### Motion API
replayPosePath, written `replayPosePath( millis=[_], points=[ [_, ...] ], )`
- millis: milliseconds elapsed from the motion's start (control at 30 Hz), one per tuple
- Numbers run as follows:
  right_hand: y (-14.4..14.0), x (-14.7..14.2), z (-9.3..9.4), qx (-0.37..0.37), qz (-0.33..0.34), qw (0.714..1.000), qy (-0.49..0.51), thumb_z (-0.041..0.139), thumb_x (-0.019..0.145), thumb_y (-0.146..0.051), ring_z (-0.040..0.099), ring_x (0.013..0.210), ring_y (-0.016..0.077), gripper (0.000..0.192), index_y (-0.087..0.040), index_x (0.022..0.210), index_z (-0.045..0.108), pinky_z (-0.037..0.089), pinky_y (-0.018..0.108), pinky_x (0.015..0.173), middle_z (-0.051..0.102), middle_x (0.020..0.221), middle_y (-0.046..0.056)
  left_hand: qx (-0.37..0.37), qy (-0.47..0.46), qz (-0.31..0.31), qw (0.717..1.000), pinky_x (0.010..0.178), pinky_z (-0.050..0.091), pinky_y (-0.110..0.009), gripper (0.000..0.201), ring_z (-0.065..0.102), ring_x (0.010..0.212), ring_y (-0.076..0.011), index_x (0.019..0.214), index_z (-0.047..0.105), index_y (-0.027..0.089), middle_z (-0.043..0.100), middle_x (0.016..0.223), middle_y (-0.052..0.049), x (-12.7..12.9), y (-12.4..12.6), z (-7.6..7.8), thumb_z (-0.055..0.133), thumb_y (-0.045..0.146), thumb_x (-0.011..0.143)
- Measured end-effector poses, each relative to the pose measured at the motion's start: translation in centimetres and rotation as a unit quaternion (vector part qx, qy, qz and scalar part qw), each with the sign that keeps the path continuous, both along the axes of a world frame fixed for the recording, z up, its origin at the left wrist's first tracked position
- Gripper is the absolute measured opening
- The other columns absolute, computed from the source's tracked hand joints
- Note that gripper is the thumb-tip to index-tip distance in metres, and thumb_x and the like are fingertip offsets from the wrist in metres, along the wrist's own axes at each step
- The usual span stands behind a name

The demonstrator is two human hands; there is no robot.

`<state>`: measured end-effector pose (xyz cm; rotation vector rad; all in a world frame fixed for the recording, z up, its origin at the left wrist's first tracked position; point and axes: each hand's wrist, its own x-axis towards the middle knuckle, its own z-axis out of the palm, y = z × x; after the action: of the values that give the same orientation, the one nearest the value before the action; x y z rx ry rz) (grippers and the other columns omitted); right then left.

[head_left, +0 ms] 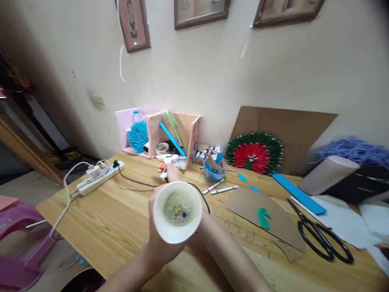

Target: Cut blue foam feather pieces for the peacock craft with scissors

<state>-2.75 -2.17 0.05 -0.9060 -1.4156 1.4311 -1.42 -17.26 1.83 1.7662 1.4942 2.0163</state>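
A white paper-like cup (178,237) is held up near the camera, its mouth facing me. Small pale beads fill its bottom, with a few yellow, red and blue bits among them. My left hand (161,233) is wrapped round the cup's side. Beyond it, my right hand (173,173) reaches forward over the table, closed on the handle of a white hot glue gun (165,172). The cup covers part of my right wrist. A dark cord runs across the wood behind the cup.
A white power strip (101,178) lies at the left edge. Pink cardboard shelving (153,134) stands against the wall. Markers (224,189), a cardboard piece (243,202) and black scissors (319,233) lie rightward. A red-green paper flower (253,156) leans behind them.
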Motion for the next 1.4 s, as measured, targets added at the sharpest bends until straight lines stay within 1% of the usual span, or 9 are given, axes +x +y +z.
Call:
replayPosePath(
  millis=[133, 267, 400, 533, 867, 1000, 1100, 1267, 1400],
  points=[
    [-3.2, 8.9, 3.4, -0.042, -0.053, 0.996, 0.06, 0.03, 0.085, -0.04, 0.051, 0.048, 0.0121, 0.038, -0.017, 0.07, 0.056, 0.042, 0.023, 0.049, 0.063, 0.06, 0.003, -0.073, -0.083, 0.114, 0.987, 0.085, 0.049, -0.039, 0.055, 0.062, 0.091, -0.0236, 0.111, 0.052, 0.015, 0.063, 0.096, -0.009, -0.7, 0.7, 2.0, 0.072, 0.037, 0.065],
    [-8.1, 19.6, 4.0, 0.019, -0.132, 0.986, 0.104, 0.045, 0.084, -0.047, 0.049, 0.051, 0.0113, 0.041, -0.015, 0.062, 0.06, 0.04, 0.022, 0.051, 0.06, 0.058, 0.003, -0.063, -0.039, 0.074, 0.994, 0.093, 0.043, -0.037, 0.056, 0.056, 0.105, -0.0229, 0.112, 0.051, 0.015, 0.058, 0.11, -0.01, -1.1, 5.3, 2.1, 0.074, 0.035, 0.064],
    [-11.1, 28.7, 1.4, 0.047, -0.234, 0.971, 0.014, 0.049, 0.083, -0.05, 0.05, 0.053, 0.0122, 0.039, -0.016, 0.068, 0.061, 0.04, 0.024, 0.052, 0.061, 0.063, 0.003, -0.136, -0.012, -0.057, 0.989, 0.087, 0.046, -0.035, 0.061, 0.057, 0.101, -0.0215, 0.115, 0.046, 0.018, 0.058, 0.11, -0.009, -0.5, 11.6, -1.8, 0.074, 0.036, 0.063],
    [-12.6, 34.0, -2.1, 0.027, -0.27, 0.961, -0.062, 0.054, 0.077, -0.056, 0.05, 0.051, 0.0139, 0.043, -0.016, 0.063, 0.059, 0.042, 0.027, 0.05, 0.06, 0.062, 0.005, -0.179, -0.031, -0.011, 0.983, 0.089, 0.044, -0.037, 0.061, 0.055, 0.104, -0.023, 0.11, 0.045, 0.017, 0.056, 0.108, -0.009, 0.6, 16.2, -6.1, 0.075, 0.037, 0.061],
    [-13.0, 36.3, -5.6, -0.047, -0.233, 0.969, -0.071, 0.049, 0.082, -0.055, 0.044, 0.046, 0.0123, 0.046, -0.013, 0.101, 0.05, 0.035, 0.025, 0.044, 0.054, 0.055, -0.002, -0.274, 0.007, 0.036, 0.961, 0.09, 0.043, -0.041, 0.066, 0.053, 0.103, -0.0254, 0.109, 0.041, 0.015, 0.053, 0.107, -0.01, 1.3, 19.0, -9.1, 0.076, 0.038, 0.057],
    [-12.6, 36.1, -5.1, -0.042, -0.22, 0.972, -0.069, 0.048, 0.083, -0.054, 0.044, 0.047, 0.0118, 0.043, -0.013, 0.099, 0.049, 0.034, 0.024, 0.044, 0.054, 0.055, -0.002, -0.237, 0.061, 0.087, 0.966, 0.1, 0.034, -0.046, 0.091, 0.038, 0.12, -0.0312, 0.125, 0.028, 0.009, 0.037, 0.126, -0.02, 2.2, 16.1, -8.0, 0.078, 0.039, 0.055],
    [-12.2, 36.0, -5.0, -0.043, -0.228, 0.97, -0.069, 0.047, 0.084, -0.054, 0.044, 0.048, 0.0122, 0.045, -0.013, 0.101, 0.049, 0.034, 0.024, 0.045, 0.054, 0.055, -0.002, -0.127, 0.137, 0.132, 0.974, 0.099, 0.034, -0.046, 0.077, 0.035, 0.119, -0.0299, 0.129, 0.026, 0.007, 0.033, 0.128, -0.021, 5.0, 12.3, -6.9, 0.066, 0.038, 0.071],
    [-12.5, 36.0, -5.1, -0.03, -0.243, 0.967, -0.075, 0.044, 0.085, -0.053, 0.045, 0.049, 0.0136, 0.048, -0.012, 0.107, 0.05, 0.035, 0.026, 0.048, 0.054, 0.056, -0.002, -0.197, 0.276, -0.146, 0.929, 0.08, 0.043, -0.037, 0.026, 0.052, 0.09, -0.0225, 0.099, 0.051, 0.015, 0.055, 0.096, -0.009, 13.4, 9.4, -6.6, 0.048, 0.038, 0.087],
    [-13.2, 36.2, -5.3, -0.012, -0.252, 0.964, -0.088, 0.042, 0.086, -0.053, 0.048, 0.053, 0.0144, 0.042, -0.014, 0.099, 0.052, 0.039, 0.027, 0.056, 0.055, 0.057, -0.001, -0.263, 0.351, -0.163, 0.884, 0.08, 0.04, -0.039, 0.04, 0.051, 0.093, -0.0261, 0.095, 0.052, 0.013, 0.054, 0.096, -0.012, 18.3, 10.8, -7.9, 0.056, 0.049, 0.079]
  ],
)
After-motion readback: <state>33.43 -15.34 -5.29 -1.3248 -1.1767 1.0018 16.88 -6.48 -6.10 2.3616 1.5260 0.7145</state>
